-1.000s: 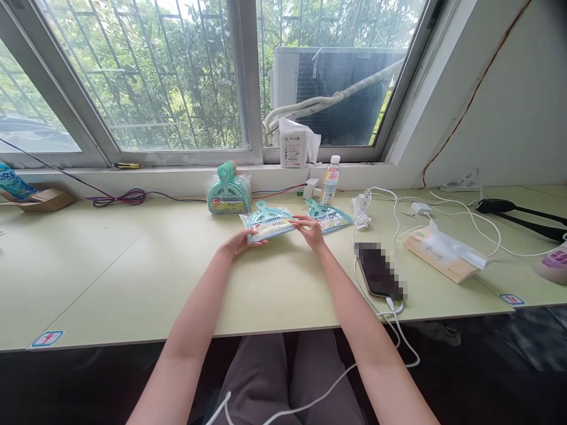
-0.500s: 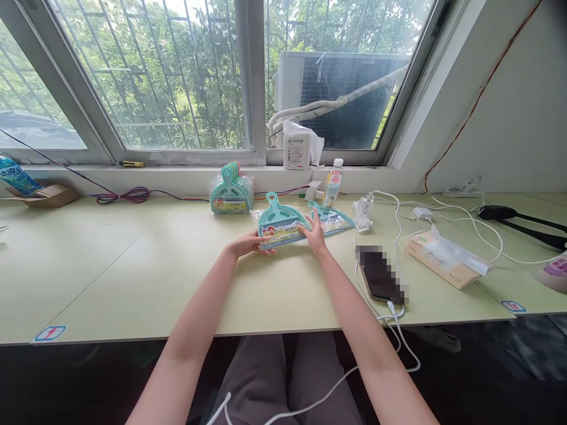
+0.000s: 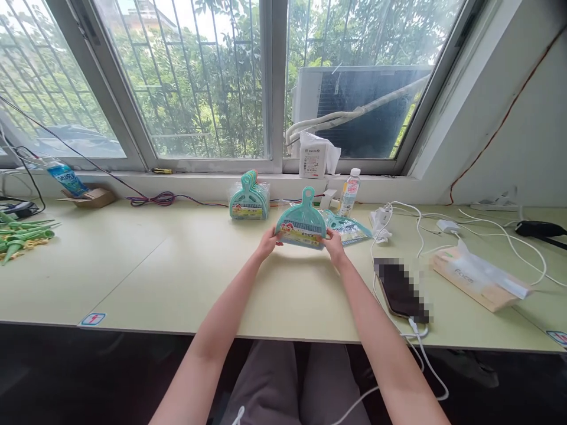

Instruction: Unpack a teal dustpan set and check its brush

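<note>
Teal plastic dustpan (image 3: 301, 219), film-wrapped, likely light, stiff and slippery, upright over the pale green desk (image 3: 133, 277), lower side edges gripped by the curled left hand (image 3: 268, 243) and right hand (image 3: 335, 247); top handle likely the surest hold.

A small teal plastic dustpan (image 3: 302, 221), wrapped in clear film, stands slightly tilted between the left fingers (image 3: 269, 239) and right fingers (image 3: 333, 243), which pinch its lower corners. Its short handle with a round hole rises above the fingertips. A colourful printed label (image 3: 301, 238) crosses its wide lower edge, between the fingers. A second wrapped teal dustpan (image 3: 348, 229) lies flat just beyond the right fingers, partly behind the first.
</note>
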Available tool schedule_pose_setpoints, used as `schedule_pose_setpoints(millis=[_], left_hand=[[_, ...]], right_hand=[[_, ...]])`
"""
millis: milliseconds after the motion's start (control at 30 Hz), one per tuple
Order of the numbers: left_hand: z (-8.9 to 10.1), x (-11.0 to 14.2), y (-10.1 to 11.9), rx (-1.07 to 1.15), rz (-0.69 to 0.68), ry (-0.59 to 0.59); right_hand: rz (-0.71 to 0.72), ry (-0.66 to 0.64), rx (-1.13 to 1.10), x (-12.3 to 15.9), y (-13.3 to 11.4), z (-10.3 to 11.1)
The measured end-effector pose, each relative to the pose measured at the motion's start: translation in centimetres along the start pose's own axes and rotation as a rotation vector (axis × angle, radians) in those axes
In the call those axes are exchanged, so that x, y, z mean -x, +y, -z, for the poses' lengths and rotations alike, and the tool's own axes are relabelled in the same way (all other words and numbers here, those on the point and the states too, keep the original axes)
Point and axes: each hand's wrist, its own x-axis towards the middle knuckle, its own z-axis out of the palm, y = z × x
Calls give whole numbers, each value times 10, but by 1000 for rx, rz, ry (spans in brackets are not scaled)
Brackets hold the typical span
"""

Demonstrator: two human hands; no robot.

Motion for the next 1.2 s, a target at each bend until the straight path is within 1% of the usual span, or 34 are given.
schedule_pose_setpoints(millis=[67,100,167,200,233,300,333,400,433,467,500,533,633,700,800,900,967,1033,1100,1200], left_hand=[[15,-5,-5,-49,-22,12],[26,-7,-7,-83,-30,-15],[55,-11,-9,-202,-47,-93],[72,-13,-11,-301,-61,-126],[91,-15,-13,-440,-69,-117],[130,-21,-20,-695,-37,56],[148,-25,-24,-786,8,170],[179,-37,-33,-874,148,388],[191,-44,-38,-891,214,471],[199,-51,-42,-894,259,519],[206,-58,-46,-887,276,531],[211,-66,-49,-870,261,514],[219,-83,-56,-791,134,432],[224,-90,-59,-785,67,436],[231,-98,-63,-842,35,452],[235,-103,-64,-816,32,451],[236,-105,-66,-710,30,456],[237,-106,-68,-603,39,462],[239,-107,-72,-535,53,462],[243,-107,-75,-453,69,452]], right_hand=[[41,-38,128,3,2,-10],[59,-35,190,4,3,-15],[94,-18,273,4,6,-23],[112,-10,292,3,8,-26],[129,-4,301,1,10,-29],[164,12,315,-5,14,-34],[181,18,320,-9,16,-37],[204,16,325,-16,18,-45],[212,6,327,-21,19,-51],[216,-8,327,-25,20,-58],[219,-23,325,-29,21,-66],[222,-38,323,-32,22,-74],[243,-90,321,-44,28,-99],[260,-137,337,-53,35,-116],[326,-167,389,-68,46,-144],[408,-109,471,-81,54,-177],[402,-54,548,-87,57,-200],[366,-9,638,-91,58,-220],[351,16,710,-93,58,-235],[348,40,735,-93,58,-245]])
